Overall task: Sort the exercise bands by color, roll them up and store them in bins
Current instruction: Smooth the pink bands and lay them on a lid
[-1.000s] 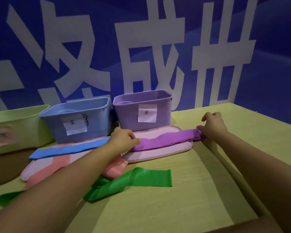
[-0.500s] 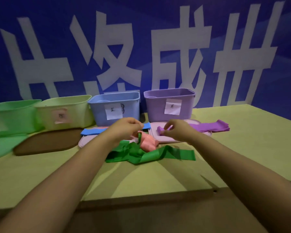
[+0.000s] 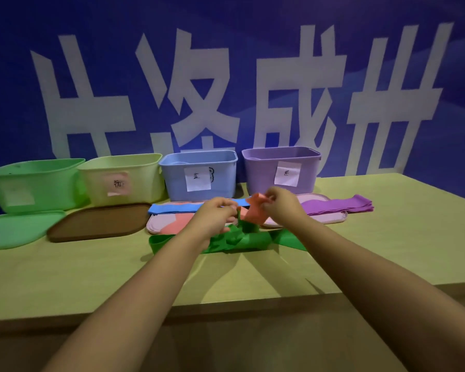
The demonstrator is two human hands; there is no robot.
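In the head view, the right hand (image 3: 279, 208) pinches the pink band (image 3: 255, 212), lifted above the green band (image 3: 234, 241); the left hand (image 3: 215, 219) curls beside it, its hold unclear. The blue band (image 3: 176, 208) and purple band (image 3: 338, 206) lie unrolled before their bins, so rolling and storing seem still ahead.

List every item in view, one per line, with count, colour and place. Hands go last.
bins: 4, green, pale yellow, blue, purple from left to right, in a row at the table's back
lids: 4, green, brown and two pink, flat in front of the bins
blue band: 1, blue, flat across the left pink lid
purple band: 1, purple, across the right pink lid, its end on the table
pink band: 1, salmon pink, one end lifted by the right hand, the rest on the left pink lid
green band: 1, green, bunched on the table under the hands
table: 1, light wood
left hand: curled, pinching the green band
right hand: pinching the pink band
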